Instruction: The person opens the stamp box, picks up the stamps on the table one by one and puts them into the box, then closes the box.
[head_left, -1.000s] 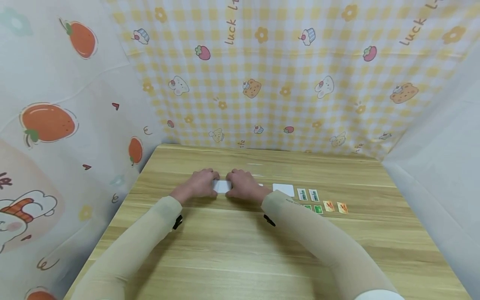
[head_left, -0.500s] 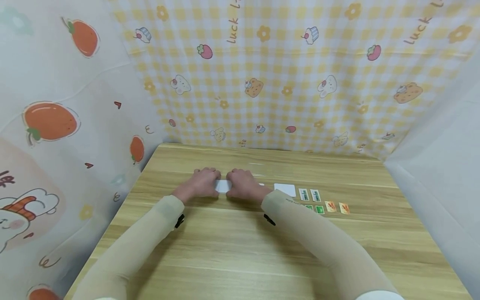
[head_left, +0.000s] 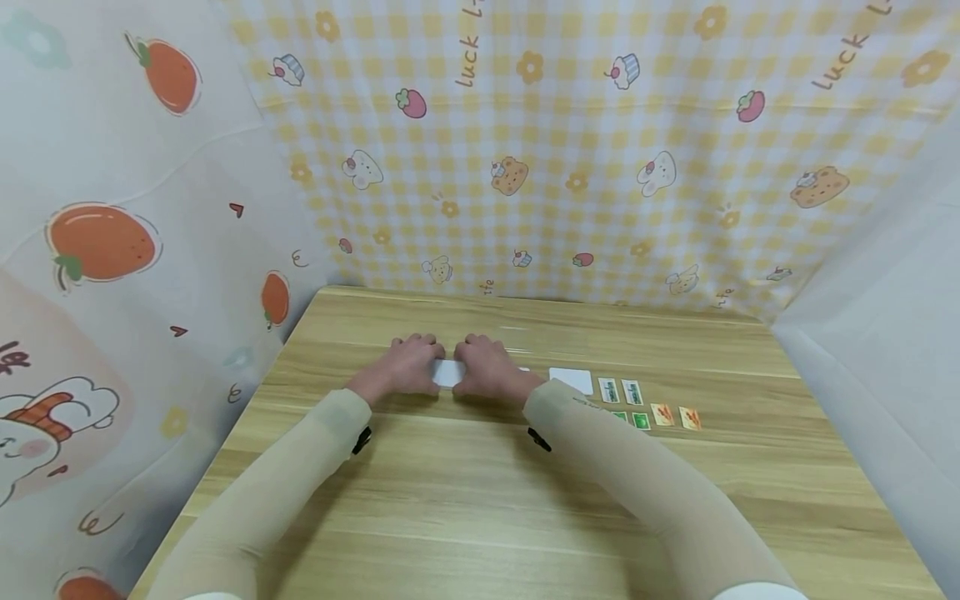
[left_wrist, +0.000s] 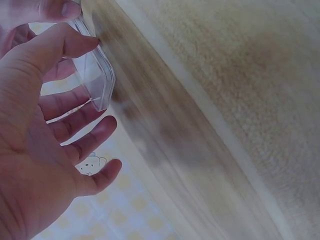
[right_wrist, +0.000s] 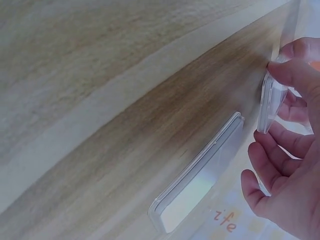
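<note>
Between my two hands is a thin, flat, clear plastic case [head_left: 448, 372] with a white face, low at the back half of the table. My left hand [head_left: 411, 367] holds its left end, thumb on the near edge and fingers on the far side. At the right end, my right hand [head_left: 486, 367] pinches it the same way. The left wrist view shows the clear, cut-off corner of the case [left_wrist: 99, 82] at the fingertips. In the right wrist view, a second clear case [right_wrist: 200, 187] lies on the table beside the right hand.
Right of the hands, a white rectangular case [head_left: 570, 380] lies flat. Beyond it are several small stamps: blue-green [head_left: 608, 391], green [head_left: 641, 421] and orange [head_left: 662, 414], partly covered by the right sleeve. Patterned cloth [head_left: 510, 217] hangs along the table's back edge.
Both hands stay on the case in nearly the same place. The head view has shifted slightly, so the scene sits a little further right.
</note>
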